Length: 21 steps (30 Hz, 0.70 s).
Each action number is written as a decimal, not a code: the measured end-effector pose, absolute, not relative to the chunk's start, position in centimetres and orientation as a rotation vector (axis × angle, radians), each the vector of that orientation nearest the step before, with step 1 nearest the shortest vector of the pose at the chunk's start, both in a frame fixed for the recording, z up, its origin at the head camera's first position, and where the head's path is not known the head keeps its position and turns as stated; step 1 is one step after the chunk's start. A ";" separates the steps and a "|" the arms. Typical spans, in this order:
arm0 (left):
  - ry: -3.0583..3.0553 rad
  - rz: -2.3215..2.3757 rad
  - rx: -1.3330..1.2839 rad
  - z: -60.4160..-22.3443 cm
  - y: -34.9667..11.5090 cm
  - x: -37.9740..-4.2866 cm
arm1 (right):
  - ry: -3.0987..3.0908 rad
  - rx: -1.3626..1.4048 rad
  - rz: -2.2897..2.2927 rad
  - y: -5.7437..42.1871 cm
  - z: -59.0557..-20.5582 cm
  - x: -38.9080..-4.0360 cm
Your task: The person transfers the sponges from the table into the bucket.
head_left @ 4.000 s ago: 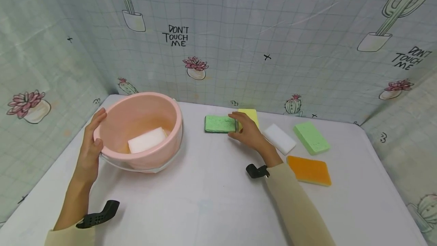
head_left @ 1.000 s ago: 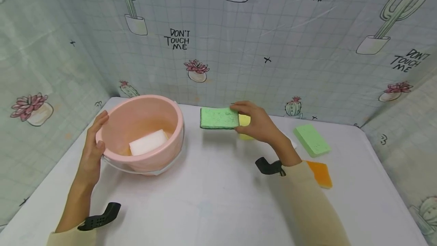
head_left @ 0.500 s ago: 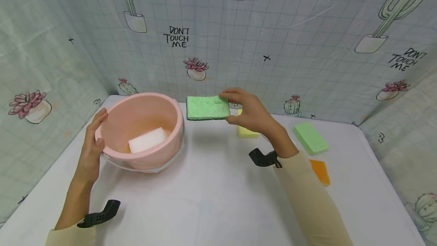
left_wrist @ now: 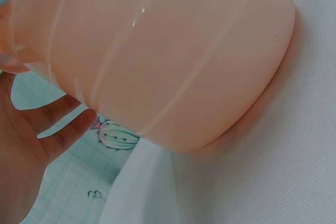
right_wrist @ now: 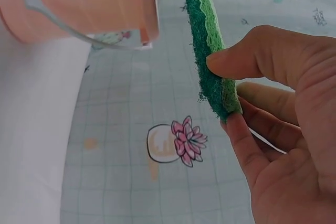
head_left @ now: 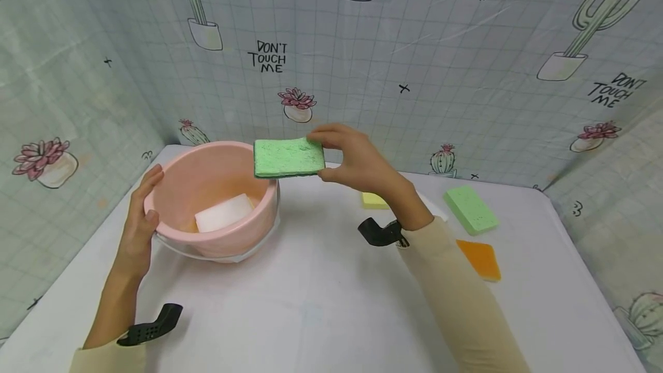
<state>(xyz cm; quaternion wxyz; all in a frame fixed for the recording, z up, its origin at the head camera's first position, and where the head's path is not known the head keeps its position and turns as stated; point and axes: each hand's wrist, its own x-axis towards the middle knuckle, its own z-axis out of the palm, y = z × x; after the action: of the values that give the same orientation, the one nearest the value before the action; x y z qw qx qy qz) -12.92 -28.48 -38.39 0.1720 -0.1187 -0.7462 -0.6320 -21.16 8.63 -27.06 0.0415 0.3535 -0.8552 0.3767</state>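
My right hand (head_left: 357,157) pinches a green sponge (head_left: 287,157) by its right end and holds it in the air beside the bucket's right rim. A dark green scouring layer backs the sponge (right_wrist: 207,45) in the right wrist view. The pink bucket (head_left: 243,246) is tilted, its mouth towards me. On its left rim my left hand (head_left: 137,226) grips, thumb at the mouth and fingers along the outside. A white sponge (head_left: 224,213) lies inside the bucket, with a bit of yellow-orange showing at its edge.
On the white table (head_left: 311,304), a yellow sponge (head_left: 374,200) and a white one (head_left: 435,207) are partly hidden by my right arm. A light green sponge (head_left: 471,209) and an orange one (head_left: 481,259) lie at the right. Patterned cloth walls (head_left: 414,45) surround the table.
My right hand has taken the green sponge, lifted it off the table and carried it left to the bucket's rim. The left hand and the bucket stay in place.
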 end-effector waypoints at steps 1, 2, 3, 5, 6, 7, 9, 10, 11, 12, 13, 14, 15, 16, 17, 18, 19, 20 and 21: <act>-2.120 -1.788 -0.339 -38.4 -28.5 -12.9 | -2.618 1.090 1.160 8.4 -27.0 -21.2; -2.127 -1.782 -0.341 -38.3 -28.5 -12.9 | -2.619 1.097 1.160 8.1 -26.9 -21.2; -2.133 -1.778 -0.340 -38.3 -28.5 -12.9 | -2.618 1.106 1.163 7.9 -26.9 -21.2; -2.143 -1.774 -0.337 -38.1 -28.4 -12.9 | -2.611 1.129 1.172 7.4 -26.9 -21.3; -2.153 -1.766 -0.335 -38.1 -28.4 -12.8 | -2.614 1.141 1.179 7.1 -27.0 -21.3; -2.161 -1.761 -0.332 -38.0 -28.4 -12.8 | -2.620 1.149 1.179 6.8 -27.0 -21.3; -2.162 -1.768 -0.327 -37.9 -28.5 -12.8 | -2.627 1.165 1.195 6.2 -27.2 -21.3; -2.162 -1.769 -0.328 -37.9 -28.5 -12.7 | -2.635 1.170 1.203 5.9 -27.3 -21.3; -2.162 -1.769 -0.329 -37.9 -28.5 -12.7 | -2.638 1.177 1.208 5.5 -27.3 -21.3; -2.162 -1.764 -0.335 -37.9 -28.5 -12.7 | -2.640 1.185 1.208 5.2 -27.4 -21.3; -2.160 -1.764 -0.337 -37.9 -28.6 -12.7 | -2.638 1.195 1.202 4.8 -27.4 -21.2; -2.157 -1.762 -0.340 -37.9 -28.6 -12.7 | -2.633 1.206 1.200 4.5 -27.4 -21.2; -2.153 -1.760 -0.341 -38.0 -28.6 -12.7 | -2.630 1.220 1.194 4.2 -27.4 -21.2; -2.154 -1.757 -0.338 -38.0 -28.6 -12.7 | -2.629 1.232 1.181 3.8 -27.4 -21.2; -2.147 -1.759 -0.339 -38.1 -28.6 -12.7 | -2.628 1.246 1.178 3.5 -27.4 -21.1; -2.143 -1.759 -0.338 -38.1 -28.5 -12.7 | -2.630 1.256 1.183 3.3 -27.4 -21.1; -2.137 -1.764 -0.337 -38.2 -28.5 -12.7 | -2.636 1.265 1.190 3.0 -27.4 -21.0; -2.133 -1.766 -0.338 -38.2 -28.5 -12.8 | -2.644 1.270 1.198 2.8 -27.3 -21.0; -2.132 -1.766 -0.335 -38.3 -28.5 -12.8 | -2.654 1.275 1.199 2.7 -27.3 -20.9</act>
<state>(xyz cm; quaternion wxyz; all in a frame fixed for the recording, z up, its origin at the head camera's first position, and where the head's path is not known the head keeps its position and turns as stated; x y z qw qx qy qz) -12.84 -28.49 -38.25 0.1755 -0.1184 -0.7527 -0.6234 -20.93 2.66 -27.33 -0.0189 0.4011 -0.8346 0.3772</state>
